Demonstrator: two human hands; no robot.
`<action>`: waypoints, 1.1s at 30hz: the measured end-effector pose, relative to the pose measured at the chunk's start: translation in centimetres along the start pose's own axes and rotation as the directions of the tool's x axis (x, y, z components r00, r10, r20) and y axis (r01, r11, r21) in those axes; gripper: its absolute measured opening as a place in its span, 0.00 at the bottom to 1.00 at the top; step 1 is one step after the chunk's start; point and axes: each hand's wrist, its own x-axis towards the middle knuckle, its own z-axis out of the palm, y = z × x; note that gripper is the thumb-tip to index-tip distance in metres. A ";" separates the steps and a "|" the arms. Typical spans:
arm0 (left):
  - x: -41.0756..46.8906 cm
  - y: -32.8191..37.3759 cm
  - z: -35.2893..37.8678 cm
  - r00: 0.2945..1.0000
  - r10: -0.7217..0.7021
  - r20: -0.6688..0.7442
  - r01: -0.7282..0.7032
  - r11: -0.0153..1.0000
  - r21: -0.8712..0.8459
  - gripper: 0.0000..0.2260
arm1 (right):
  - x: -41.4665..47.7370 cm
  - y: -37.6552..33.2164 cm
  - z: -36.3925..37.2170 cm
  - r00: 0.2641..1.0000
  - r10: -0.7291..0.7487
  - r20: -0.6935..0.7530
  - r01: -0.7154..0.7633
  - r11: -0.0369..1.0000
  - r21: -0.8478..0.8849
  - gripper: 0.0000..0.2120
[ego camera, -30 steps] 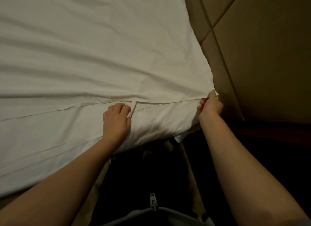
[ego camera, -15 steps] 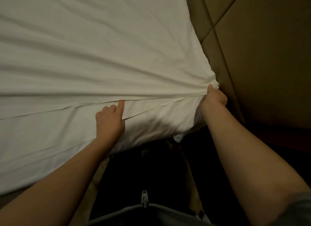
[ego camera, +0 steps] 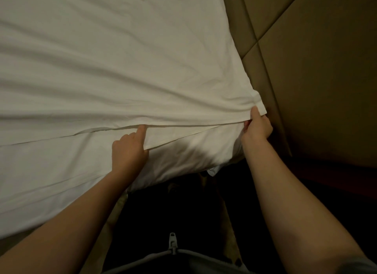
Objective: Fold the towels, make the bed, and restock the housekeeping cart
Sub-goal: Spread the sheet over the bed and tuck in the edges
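A white top sheet (ego camera: 122, 69) covers the bed and fills the upper left of the view, with creases fanning toward its near right corner. My right hand (ego camera: 257, 128) pinches that corner beside the headboard, thumb on top of the hem. My left hand (ego camera: 130, 149) grips the sheet's side hem a forearm's length to the left, index finger stretched along the fold and the other fingers curled under the edge. Below the hem the white mattress side (ego camera: 193, 153) bulges out.
A padded tan headboard (ego camera: 316, 69) with stitched seams rises at the right, close to the sheet corner. Dark floor (ego camera: 173, 212) lies between the bed edge and my body. A grey jacket zipper (ego camera: 172, 243) shows at the bottom.
My right hand has pulled the corner further toward the headboard, tightening the creases. My left hand has uncurled from a fist on the hem; its index finger now lies along the fold.
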 end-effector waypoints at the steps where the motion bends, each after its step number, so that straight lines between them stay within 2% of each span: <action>1: 0.0 0.0 0.0 1.000 0.001 0.006 -0.001 1.000 0.004 0.21 | -0.2 0.1 0.0 1.000 -0.016 0.014 0.015 1.000 0.026 0.05; 3: 0.0 -0.1 0.0 1.000 -0.002 0.019 0.002 1.000 0.007 0.22 | -0.6 0.1 0.2 0.998 -0.030 0.057 0.027 0.999 0.047 0.01; 5: 0.0 -0.2 -0.1 0.999 0.001 0.034 -0.001 1.000 0.001 0.23 | -0.7 -0.3 0.4 0.998 -0.015 0.068 0.014 1.000 0.022 0.04; 9: -0.1 -0.2 -0.4 0.998 0.022 0.053 -0.022 1.000 -0.006 0.24 | -0.4 -1.2 0.8 0.999 0.031 0.015 -0.030 0.999 -0.022 0.03; 13: -0.3 -0.4 -0.7 0.997 0.043 0.066 -0.042 0.999 -0.012 0.25 | -0.9 -1.8 1.5 1.000 -0.026 -0.005 0.026 0.999 -0.034 0.04; 16: -0.5 -0.7 -1.1 0.996 0.047 0.082 -0.045 0.999 -0.018 0.27 | -0.6 -2.0 1.4 0.996 0.073 -0.058 -0.074 0.997 -0.024 0.03; 20: -0.8 -1.0 -1.4 0.993 0.050 0.103 -0.047 0.999 -0.027 0.29 | -0.1 -1.7 0.4 0.974 0.188 -0.125 -0.196 0.979 -0.051 0.09; 23: -1.0 -1.5 -1.4 0.993 0.057 0.099 -0.057 0.998 -0.012 0.29 | -0.4 -1.3 -0.3 0.962 0.195 -0.191 -0.207 0.977 -0.047 0.13; 25: -1.1 -2.0 -1.4 0.994 0.075 0.081 -0.074 0.997 -0.014 0.28 | -1.0 -1.1 -0.6 0.959 0.168 -0.229 -0.197 0.975 -0.107 0.11; 33: -2.0 -4.0 -0.7 0.994 0.087 0.059 -0.085 0.996 -0.030 0.34 | -1.8 -0.4 -1.1 0.970 0.071 -0.234 -0.116 0.976 -0.186 0.07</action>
